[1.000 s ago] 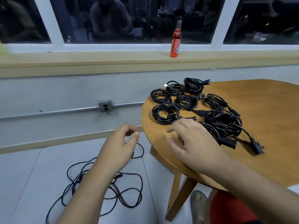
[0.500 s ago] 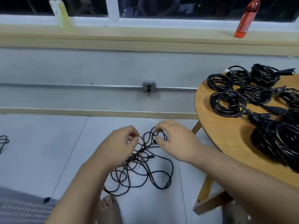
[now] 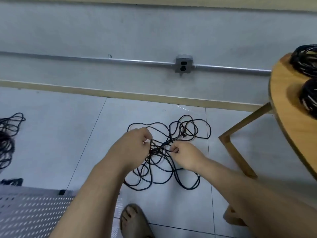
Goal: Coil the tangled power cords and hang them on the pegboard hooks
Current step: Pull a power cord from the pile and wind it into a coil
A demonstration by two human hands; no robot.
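Your left hand (image 3: 135, 145) and right hand (image 3: 184, 154) each pinch strands of the tangled black power cord (image 3: 171, 169) on the pale tiled floor (image 3: 51, 143).

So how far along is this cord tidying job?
Coiled cords lie on the table, so some look done. The left hand and right hand are pinching the tangled cord on the floor. A second tangle waits at the far left, and the visible part of the pegboard holds no cord, so hanging remains.
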